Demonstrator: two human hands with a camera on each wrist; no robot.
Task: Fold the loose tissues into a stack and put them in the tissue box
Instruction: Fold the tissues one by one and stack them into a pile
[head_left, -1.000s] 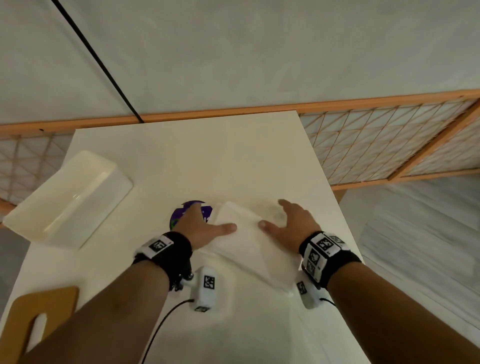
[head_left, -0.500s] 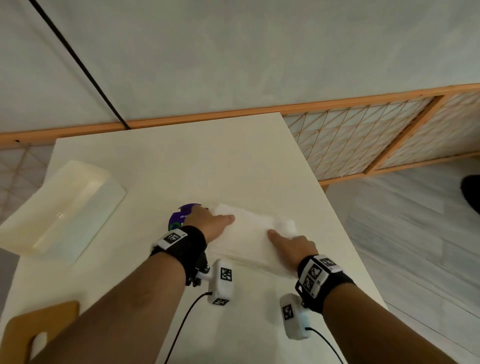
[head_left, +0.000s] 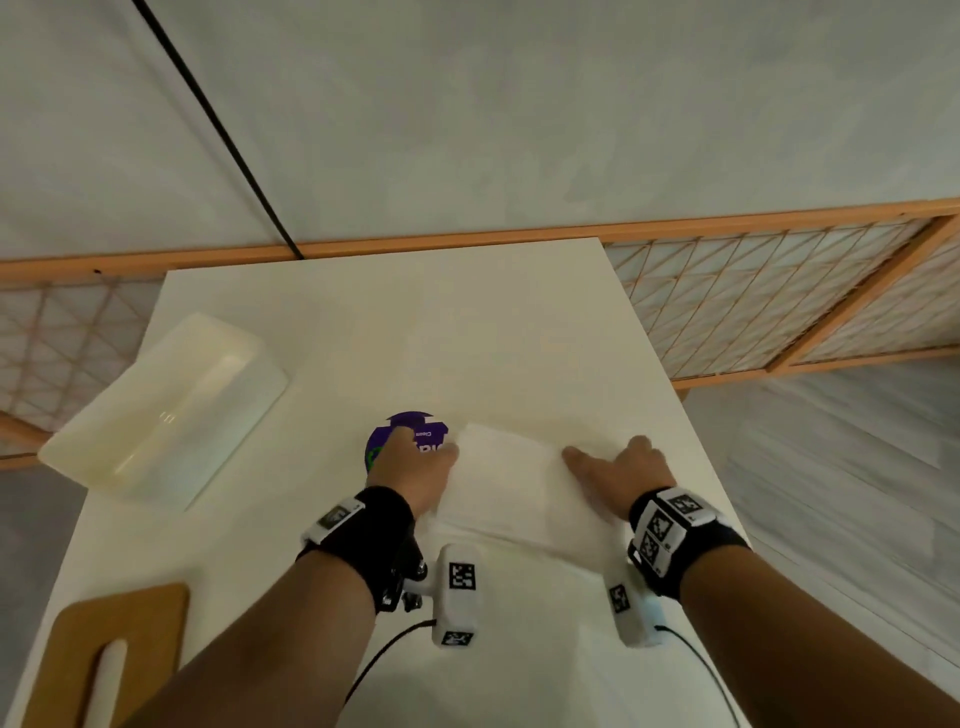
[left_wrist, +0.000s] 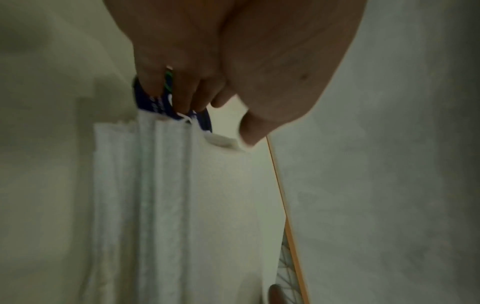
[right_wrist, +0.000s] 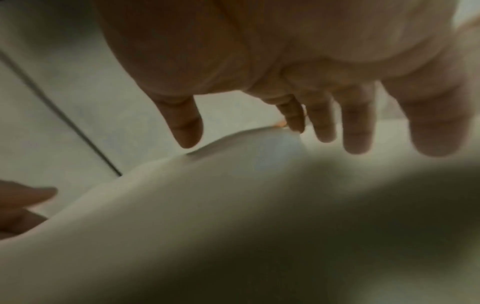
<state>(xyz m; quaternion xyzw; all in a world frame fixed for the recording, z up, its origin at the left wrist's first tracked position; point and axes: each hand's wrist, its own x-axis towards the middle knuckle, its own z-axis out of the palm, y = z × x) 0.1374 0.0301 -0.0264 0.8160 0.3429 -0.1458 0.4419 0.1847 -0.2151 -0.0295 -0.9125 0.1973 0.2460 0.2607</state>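
Note:
A white stack of folded tissues (head_left: 514, 488) lies flat on the table (head_left: 415, 338) in front of me. My left hand (head_left: 415, 467) is at its left end, thumb on top of the stack, fingers bent down on a purple round pack (head_left: 410, 426). The left wrist view shows those fingers (left_wrist: 182, 90) at the layered end of the tissues (left_wrist: 182, 205). My right hand (head_left: 618, 473) rests on the right end, its fingers (right_wrist: 353, 123) straight and spread and its thumb on the tissues (right_wrist: 207, 205). The open white tissue box (head_left: 166, 410) stands at the left.
A wooden lid with a slot (head_left: 114, 654) lies at the table's near left corner. The table's right edge (head_left: 691, 415) is close to my right hand. A wooden lattice screen (head_left: 779, 296) stands behind and to the right.
My hands have moved apart to the two ends of the tissues. The tissues lie flatter, as a long rectangle. The right hand slid from the near edge out to the right end.

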